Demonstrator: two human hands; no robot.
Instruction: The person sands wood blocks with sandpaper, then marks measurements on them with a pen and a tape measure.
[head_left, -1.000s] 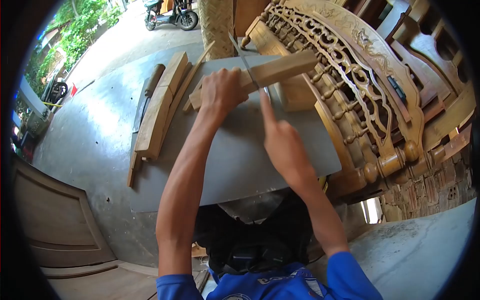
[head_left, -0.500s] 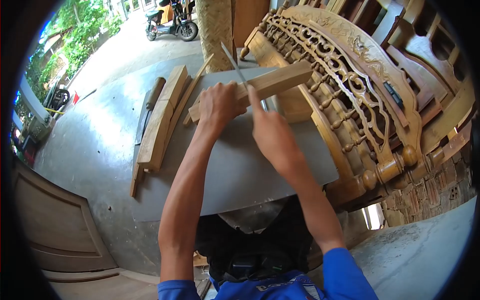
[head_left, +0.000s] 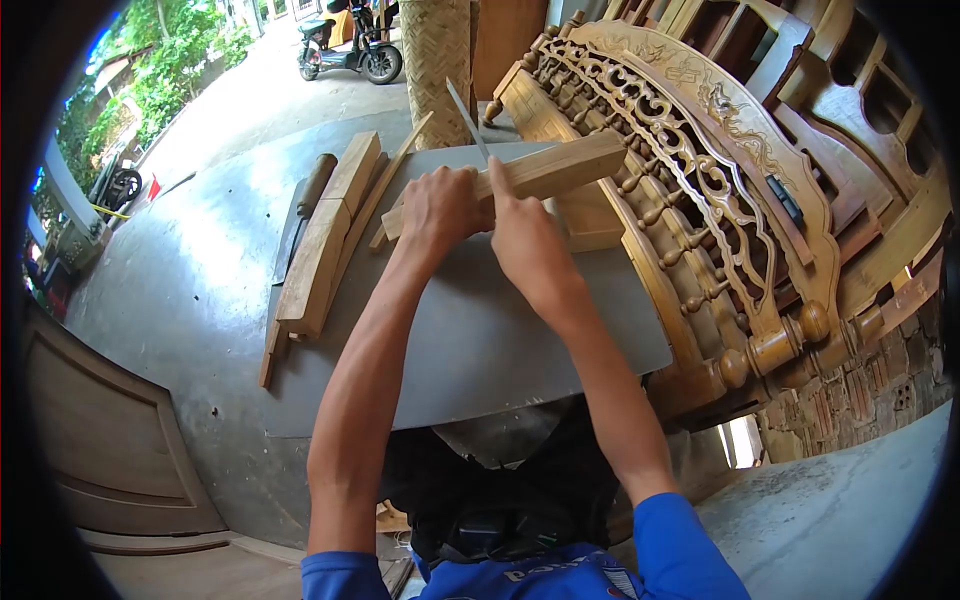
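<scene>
My left hand [head_left: 440, 208] is wrapped over the left part of a squared wooden beam [head_left: 560, 168], which slants up to the right over the grey work surface [head_left: 480, 350]. In my right hand [head_left: 532, 240] is a handsaw, its narrow blade [head_left: 466, 118] seen almost edge-on and pointing away across the beam. The right forefinger lies stretched along the saw, and its handle is hidden in the fist. Both hands are close together, the saw just right of the left knuckles. Under the beam's right part sits another wooden block [head_left: 590, 222].
To the left lie wooden pieces [head_left: 325, 250], a thin strip [head_left: 405, 165] and a tool with a round wooden handle [head_left: 318, 180]. A carved wooden headboard [head_left: 700, 190] leans close on the right. A panelled door [head_left: 120, 440] is at lower left, and a motorbike [head_left: 350, 50] stands outside.
My right hand has shifted slightly up and left along the saw's line, so the blade reaches a little differently across the beam. The left hand keeps its hold; the view has moved slightly.
</scene>
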